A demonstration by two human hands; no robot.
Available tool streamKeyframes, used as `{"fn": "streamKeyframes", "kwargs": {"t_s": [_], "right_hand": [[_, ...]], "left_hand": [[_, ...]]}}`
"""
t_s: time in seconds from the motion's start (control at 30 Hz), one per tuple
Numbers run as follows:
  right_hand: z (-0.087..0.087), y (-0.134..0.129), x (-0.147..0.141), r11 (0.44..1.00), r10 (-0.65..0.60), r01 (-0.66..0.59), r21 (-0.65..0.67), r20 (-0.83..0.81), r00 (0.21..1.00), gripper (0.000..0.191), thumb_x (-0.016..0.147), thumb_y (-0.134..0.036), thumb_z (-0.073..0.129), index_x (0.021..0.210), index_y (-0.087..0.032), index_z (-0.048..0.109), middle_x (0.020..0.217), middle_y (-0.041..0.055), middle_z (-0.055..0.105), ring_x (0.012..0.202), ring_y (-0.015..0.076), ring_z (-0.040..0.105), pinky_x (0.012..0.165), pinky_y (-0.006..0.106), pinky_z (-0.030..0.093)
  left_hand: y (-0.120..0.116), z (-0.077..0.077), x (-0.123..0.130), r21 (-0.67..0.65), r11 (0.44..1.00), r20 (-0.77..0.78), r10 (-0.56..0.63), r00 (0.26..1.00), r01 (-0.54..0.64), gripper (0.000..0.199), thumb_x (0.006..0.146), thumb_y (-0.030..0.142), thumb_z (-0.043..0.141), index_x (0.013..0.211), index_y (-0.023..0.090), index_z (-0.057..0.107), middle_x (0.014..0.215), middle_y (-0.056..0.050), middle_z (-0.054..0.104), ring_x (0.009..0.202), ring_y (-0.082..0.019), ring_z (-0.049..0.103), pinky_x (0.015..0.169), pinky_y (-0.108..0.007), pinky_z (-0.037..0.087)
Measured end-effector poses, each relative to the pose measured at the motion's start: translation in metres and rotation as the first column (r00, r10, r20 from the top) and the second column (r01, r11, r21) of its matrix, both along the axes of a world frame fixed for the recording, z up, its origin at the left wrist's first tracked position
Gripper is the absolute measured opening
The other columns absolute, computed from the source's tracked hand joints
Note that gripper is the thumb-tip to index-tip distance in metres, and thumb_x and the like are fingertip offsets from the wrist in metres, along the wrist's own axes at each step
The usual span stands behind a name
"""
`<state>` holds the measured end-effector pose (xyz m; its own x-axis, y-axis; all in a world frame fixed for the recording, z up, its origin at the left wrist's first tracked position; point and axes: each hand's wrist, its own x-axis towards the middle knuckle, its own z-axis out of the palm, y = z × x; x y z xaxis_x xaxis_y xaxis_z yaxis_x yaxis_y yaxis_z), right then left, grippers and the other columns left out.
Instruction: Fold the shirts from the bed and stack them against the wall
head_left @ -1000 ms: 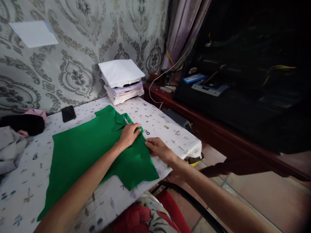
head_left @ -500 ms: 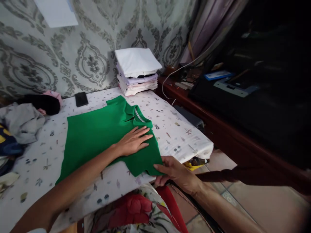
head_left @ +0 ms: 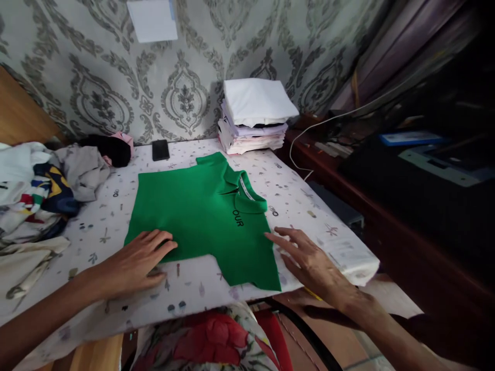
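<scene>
A green polo shirt lies spread flat on the table, its collar toward the right and its hem toward the left. Dark letters reading "OUR" show near the collar. My left hand is at the shirt's near lower edge, fingers apart, with the fingertips over the cloth; whether they press on it I cannot tell. Beside the shoulder and sleeve on the right, my right hand has its fingers spread, the index fingertip at the shirt's edge. Neither hand grips anything.
A stack of folded clothes stands at the back by the wall. Left of it lies a black phone-like object. Loose clothes are heaped at the left. A white cable crosses the dark red furniture at right.
My left hand has moved from the shirt's chest down toward its hem, uncovering the letters. My right hand has let go of the sleeve and opened beside the shoulder. The view has turned left.
</scene>
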<state>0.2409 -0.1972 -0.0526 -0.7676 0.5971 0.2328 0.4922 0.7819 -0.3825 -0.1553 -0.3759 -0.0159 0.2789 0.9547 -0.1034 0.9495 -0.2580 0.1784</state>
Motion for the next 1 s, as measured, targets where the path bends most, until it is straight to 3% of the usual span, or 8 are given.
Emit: {"fn": "streamKeyframes", "kwargs": {"t_s": [0.13,0.23,0.37,0.5,0.57,0.6,0.83,1.0], "right_hand": [[-0.003,0.015,-0.018,0.974,0.207,-0.207,0.088,0.010,0.978,0.033,0.096,-0.017,0.051,0.121,-0.028,0.069,0.134,0.0103,0.065,0.128,0.0291,0.058,0.102,0.053,0.052],[0.007,0.026,-0.030,0.968,0.240,-0.243,-0.059,-0.055,0.969,0.026,0.100,-0.023,0.046,0.108,-0.024,0.071,0.116,0.0102,0.073,0.115,0.0260,0.066,0.097,0.048,0.054],[0.030,0.057,-0.060,0.905,0.028,-0.100,-0.413,-0.178,0.984,0.027,0.097,-0.043,0.050,0.100,-0.022,0.066,0.083,0.0048,0.071,0.074,0.0189,0.067,0.068,0.034,0.057],[0.034,0.096,-0.099,0.665,-0.279,0.055,-0.744,-0.179,0.944,0.032,0.083,-0.051,0.063,0.076,-0.021,0.056,0.059,-0.0031,0.053,0.055,0.0136,0.055,0.055,0.028,0.050],[0.028,0.106,-0.110,0.579,-0.376,0.140,-0.803,-0.111,0.920,0.032,0.081,-0.051,0.064,0.073,-0.021,0.054,0.057,-0.0043,0.049,0.051,0.0120,0.052,0.051,0.026,0.047],[0.024,0.107,-0.111,0.574,-0.398,0.157,-0.804,-0.105,0.911,0.032,0.081,-0.051,0.063,0.075,-0.021,0.056,0.059,-0.0039,0.050,0.052,0.0117,0.052,0.051,0.025,0.047],[0.011,0.091,-0.093,0.790,-0.189,0.025,-0.612,-0.206,0.960,0.057,0.076,-0.052,0.069,0.123,-0.022,0.055,0.063,-0.0081,0.044,0.056,0.0122,0.045,0.053,0.025,0.039],[0.003,0.085,-0.088,0.886,-0.169,0.062,-0.460,-0.196,0.966,0.049,0.080,-0.034,0.059,0.127,-0.022,0.053,0.067,-0.0058,0.046,0.062,0.0143,0.048,0.061,0.028,0.043]], "left_hand": [[-0.023,-0.009,-0.012,0.081,0.993,-0.009,0.086,0.996,-0.085,0.036,0.089,0.024,0.044,0.119,0.024,0.065,0.120,-0.011,0.066,0.107,-0.028,0.062,0.090,-0.038,0.050],[-0.027,-0.010,-0.026,0.085,0.971,0.124,0.210,0.970,-0.221,0.033,0.093,0.025,0.038,0.109,0.024,0.067,0.114,-0.011,0.067,0.101,-0.026,0.063,0.083,-0.034,0.052],[-0.007,0.000,-0.054,-0.180,0.857,0.393,0.512,0.764,-0.482,0.032,0.092,0.048,0.044,0.098,0.025,0.065,0.091,-0.006,0.068,0.083,-0.024,0.064,0.066,-0.029,0.051],[0.022,0.007,-0.074,-0.397,0.670,0.547,0.721,0.425,-0.627,0.044,0.074,0.065,0.061,0.090,0.023,0.063,0.086,-0.004,0.067,0.082,-0.026,0.066,0.061,-0.030,0.052],[0.027,0.007,-0.076,-0.420,0.613,0.550,0.758,0.350,-0.669,0.050,0.069,0.068,0.066,0.092,0.023,0.065,0.090,-0.005,0.068,0.084,-0.028,0.067,0.058,-0.029,0.052],[0.027,0.005,-0.076,-0.411,0.606,0.549,0.761,0.345,-0.681,0.052,0.070,0.069,0.066,0.093,0.023,0.066,0.092,-0.006,0.068,0.085,-0.028,0.067,0.057,-0.029,0.052],[0.009,-0.009,-0.064,-0.374,0.629,0.604,0.723,0.336,-0.681,0.065,0.069,0.063,0.074,0.119,0.026,0.058,0.098,-0.006,0.067,0.076,-0.025,0.067,0.056,-0.029,0.051],[0.015,-0.012,-0.065,-0.398,0.645,0.696,0.676,0.244,-0.652,0.067,0.066,0.058,0.075,0.120,0.025,0.054,0.098,-0.004,0.066,0.079,-0.024,0.067,0.061,-0.030,0.051]]}}
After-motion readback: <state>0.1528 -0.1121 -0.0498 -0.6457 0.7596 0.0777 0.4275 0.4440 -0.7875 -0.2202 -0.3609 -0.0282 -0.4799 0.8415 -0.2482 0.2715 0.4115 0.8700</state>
